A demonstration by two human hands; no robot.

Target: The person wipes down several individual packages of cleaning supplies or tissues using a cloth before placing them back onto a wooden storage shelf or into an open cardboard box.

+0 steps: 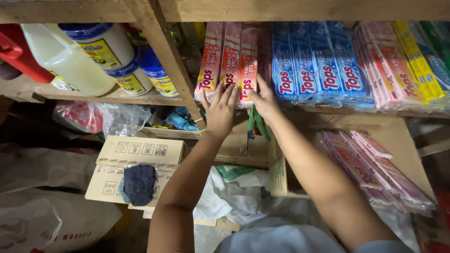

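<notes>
At twelve o'clock from our left hand [220,112] and right hand [265,100], released fingers [228,93] lie flat against the red packs [229,58] on the wooden shelf [328,111].

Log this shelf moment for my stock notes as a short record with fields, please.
place: wooden shelf in a storeroom
left hand: flat against the red packs
right hand: on the same red packs
beside them: blue packs, pink packs
left bay: white jars with blue lids, pale jug
below: cardboard boxes, dark cloth
</notes>
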